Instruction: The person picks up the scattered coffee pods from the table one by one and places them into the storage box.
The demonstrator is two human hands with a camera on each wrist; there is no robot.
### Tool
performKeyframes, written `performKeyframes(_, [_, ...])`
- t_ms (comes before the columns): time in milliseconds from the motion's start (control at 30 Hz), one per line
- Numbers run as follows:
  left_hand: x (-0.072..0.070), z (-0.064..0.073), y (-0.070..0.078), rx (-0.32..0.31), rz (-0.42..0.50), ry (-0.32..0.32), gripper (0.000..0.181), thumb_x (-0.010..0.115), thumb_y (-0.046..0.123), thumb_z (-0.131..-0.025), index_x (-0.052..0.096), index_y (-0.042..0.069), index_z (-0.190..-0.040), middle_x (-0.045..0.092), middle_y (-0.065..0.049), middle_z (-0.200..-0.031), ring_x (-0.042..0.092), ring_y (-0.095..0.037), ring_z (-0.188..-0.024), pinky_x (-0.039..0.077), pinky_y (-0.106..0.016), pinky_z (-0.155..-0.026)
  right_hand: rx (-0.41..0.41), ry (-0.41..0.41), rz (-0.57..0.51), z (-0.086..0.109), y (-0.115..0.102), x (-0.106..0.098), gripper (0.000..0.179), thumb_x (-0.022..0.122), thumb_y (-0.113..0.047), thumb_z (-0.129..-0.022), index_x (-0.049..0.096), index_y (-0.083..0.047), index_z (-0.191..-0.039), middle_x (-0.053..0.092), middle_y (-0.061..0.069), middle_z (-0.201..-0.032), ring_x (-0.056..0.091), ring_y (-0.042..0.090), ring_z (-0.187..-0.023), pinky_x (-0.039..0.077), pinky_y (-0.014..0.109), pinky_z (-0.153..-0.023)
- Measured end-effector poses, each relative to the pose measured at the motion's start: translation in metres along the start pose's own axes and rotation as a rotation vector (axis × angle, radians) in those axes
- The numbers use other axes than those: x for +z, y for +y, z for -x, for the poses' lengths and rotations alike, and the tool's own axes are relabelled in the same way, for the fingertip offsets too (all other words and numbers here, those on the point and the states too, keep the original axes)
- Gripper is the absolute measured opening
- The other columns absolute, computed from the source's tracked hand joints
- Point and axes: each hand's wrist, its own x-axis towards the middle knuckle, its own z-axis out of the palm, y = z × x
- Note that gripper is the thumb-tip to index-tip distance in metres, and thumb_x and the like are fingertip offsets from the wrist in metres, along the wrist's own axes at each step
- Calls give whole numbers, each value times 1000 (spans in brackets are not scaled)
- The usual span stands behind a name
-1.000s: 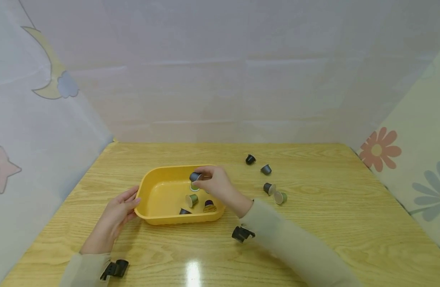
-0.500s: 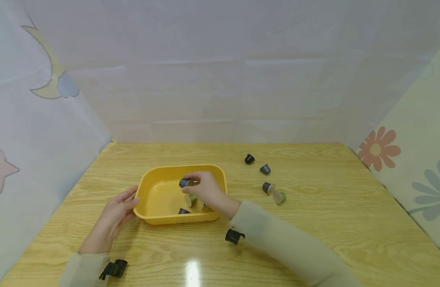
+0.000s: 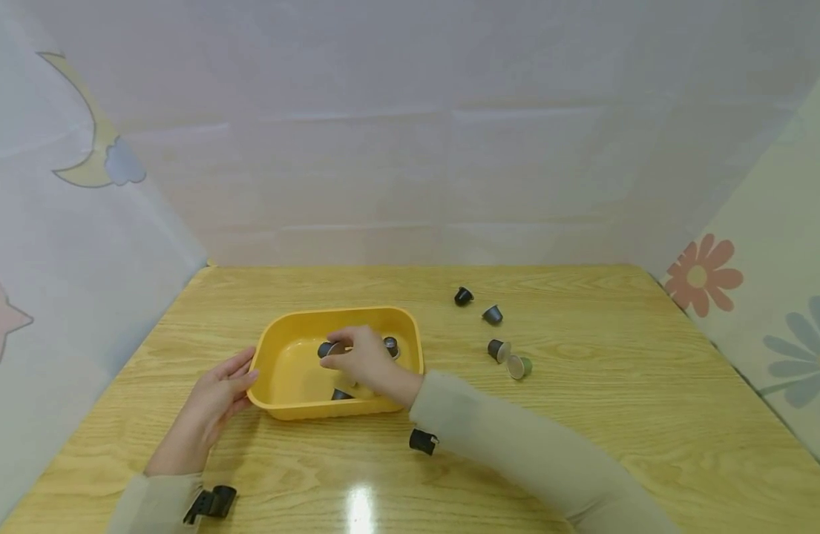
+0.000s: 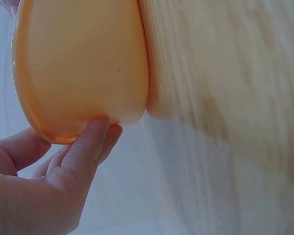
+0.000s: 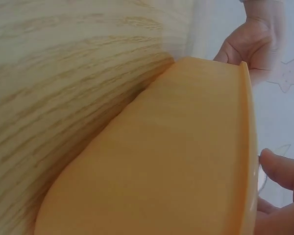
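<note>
My left hand [image 3: 216, 393] grips the left end of a yellow plastic basin [image 3: 316, 410] on the wooden table. In the left wrist view, the thumb is at the rim and the fingers [image 4: 90, 142] press the outer wall [image 4: 88, 63]. Inside the basin area, my right hand [image 3: 364, 360] pinches a dark coffee capsule [image 3: 325, 349] between thumb and fingers, its pale lid facing right. Another dark capsule [image 3: 341, 394] lies by the near wall, and one more [image 3: 391, 345] sits at the right. The right hand hides part of the basin's contents.
On the table right of the basin lie a black capsule [image 3: 463, 297], a grey capsule [image 3: 493, 314], a dark capsule [image 3: 496, 349] and a green capsule [image 3: 519, 366]. Printed sheets [image 3: 349, 163] stand around the table's back and sides.
My right hand has moved left and slightly down over the basin, carrying the dark capsule. It now covers the green capsule there and uncovers a dark one at the right. My left hand stays put.
</note>
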Motion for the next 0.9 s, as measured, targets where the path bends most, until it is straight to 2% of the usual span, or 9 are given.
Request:
performKeyframes(167, [0,0,0,-5,8,2,64,44,10,-108,9,6,-161,11,-18,-165,57,16,-92,53,-16,-80,-2,-16,-11,2,3,-1,42,72,-6,-93,62,6,-131,65,21,-128,59,35,-123,54,41,-97])
performKeyframes(400, [0,1,0,-4,12,4,63,43,9,-108,9,6,-161,11,-17,-166,58,13,-95,54,-18,-82,-43,-2,4,11,9,-15,37,70,-4,-94,64,7,-128,67,22,-124,64,34,-116,56,39,-92])
performKeyframes(667, [0,1,0,-12,-3,9,63,43,11,-108,9,6,-162,12,-18,-165,57,14,-93,53,-17,-80,-63,40,-26,23,15,-44,35,70,-4,-94,65,6,-127,67,21,-125,65,33,-115,56,35,-91])
performKeyframes(800, [-1,1,0,-5,-29,7,63,43,11,-109,9,6,-162,12,-19,-165,60,5,-109,54,-19,-83,-58,74,-28,30,22,-59,33,70,-3,-94,66,7,-125,67,22,-122,66,32,-112,57,34,-89])
performKeyframes(900, [-1,1,0,3,-42,4,63,43,12,-109,9,6,-162,12,-20,-165,57,-1,-120,54,-20,-85,-42,101,-41,35,28,-71,33,70,-2,-93,66,8,-124,67,24,-123,67,33,-110,57,36,-90])
